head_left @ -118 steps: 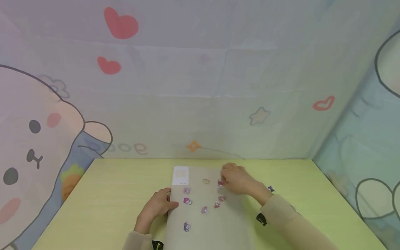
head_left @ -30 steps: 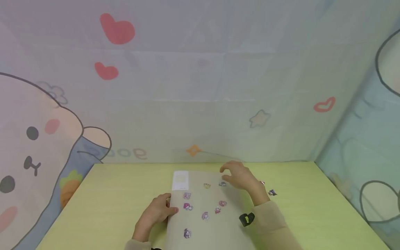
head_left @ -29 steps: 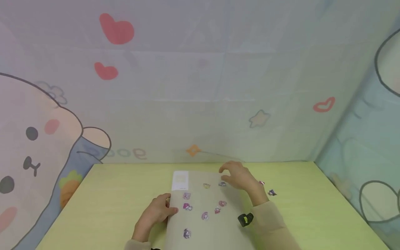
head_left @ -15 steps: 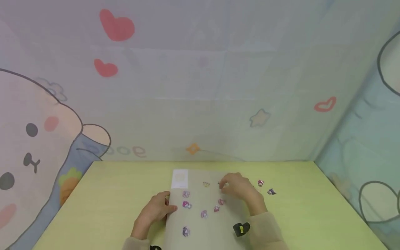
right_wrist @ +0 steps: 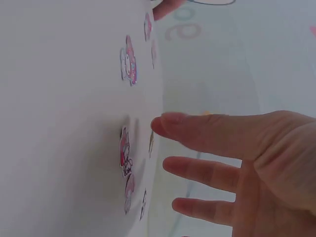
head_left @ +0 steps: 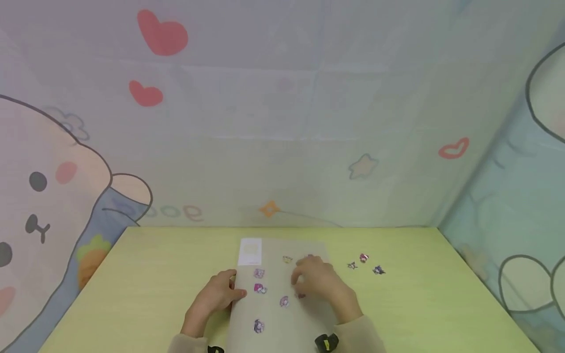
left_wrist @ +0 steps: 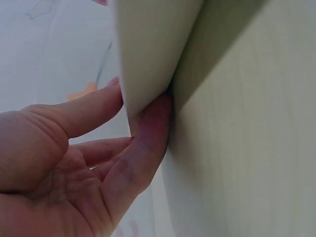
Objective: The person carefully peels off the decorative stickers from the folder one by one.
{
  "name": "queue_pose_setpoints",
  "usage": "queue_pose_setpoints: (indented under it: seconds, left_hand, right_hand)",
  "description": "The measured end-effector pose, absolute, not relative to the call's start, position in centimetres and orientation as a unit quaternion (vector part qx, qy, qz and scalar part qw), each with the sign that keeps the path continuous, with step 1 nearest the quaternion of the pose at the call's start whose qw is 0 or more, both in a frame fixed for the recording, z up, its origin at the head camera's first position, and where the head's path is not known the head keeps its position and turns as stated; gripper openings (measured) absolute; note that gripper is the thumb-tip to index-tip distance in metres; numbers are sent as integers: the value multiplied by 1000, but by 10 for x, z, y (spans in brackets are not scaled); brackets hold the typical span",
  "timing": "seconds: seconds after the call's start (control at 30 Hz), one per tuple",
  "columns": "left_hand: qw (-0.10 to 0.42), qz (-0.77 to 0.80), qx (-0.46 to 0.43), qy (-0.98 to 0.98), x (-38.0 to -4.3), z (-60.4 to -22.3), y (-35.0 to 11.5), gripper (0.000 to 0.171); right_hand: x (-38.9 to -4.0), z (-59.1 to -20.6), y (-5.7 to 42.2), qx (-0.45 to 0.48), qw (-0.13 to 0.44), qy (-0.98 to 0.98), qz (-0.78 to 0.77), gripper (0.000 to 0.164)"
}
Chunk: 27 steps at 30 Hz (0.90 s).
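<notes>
A beige board [head_left: 284, 331] stands tipped up off the table, with several small cartoon stickers on its face. My left hand [head_left: 216, 294] grips its left edge, thumb in front and fingers tucked behind; the left wrist view shows those fingers [left_wrist: 140, 153] between board and table. Over the board's upper right hovers my right hand [head_left: 320, 279], partly covering some stickers there. In the right wrist view its thumb and fingers are spread, holding nothing, near a pink-and-red sticker [right_wrist: 125, 153]. Farther left are a purple sticker [head_left: 258, 326] and a pink one [head_left: 260, 289].
Three loose stickers lie on the yellow table [head_left: 419, 304] right of the board: a red-pink one [head_left: 364, 258], a dark one [head_left: 378, 270] and a pale one [head_left: 351, 265]. A white label [head_left: 250, 251] marks the board's top left corner. A printed cloth [head_left: 282, 181] hangs behind.
My right hand has moved left and down from the board's top right corner, uncovering the loose stickers on the table. A dark sticker appeared at that corner. My left hand keeps its grip.
</notes>
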State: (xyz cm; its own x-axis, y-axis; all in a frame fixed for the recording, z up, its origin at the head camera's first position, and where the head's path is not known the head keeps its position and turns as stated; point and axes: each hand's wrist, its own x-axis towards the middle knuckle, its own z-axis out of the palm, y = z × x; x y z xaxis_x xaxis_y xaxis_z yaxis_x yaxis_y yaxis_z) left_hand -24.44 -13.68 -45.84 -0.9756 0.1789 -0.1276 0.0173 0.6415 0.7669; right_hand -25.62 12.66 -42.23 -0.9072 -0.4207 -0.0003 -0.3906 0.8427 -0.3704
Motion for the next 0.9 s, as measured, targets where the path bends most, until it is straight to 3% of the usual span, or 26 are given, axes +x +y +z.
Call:
queue_pose_setpoints:
  seconds: [0.37, 0.9]
  left_hand:
    - [91, 425, 60, 899, -244, -458, -136, 63]
    - [93, 434, 69, 893, -245, -460, -137, 58]
  right_hand:
    - [-258, -432, 132, -201, 28, 970, -137, 8]
    - [-260, -438, 131, -200, 30, 968, -152, 21]
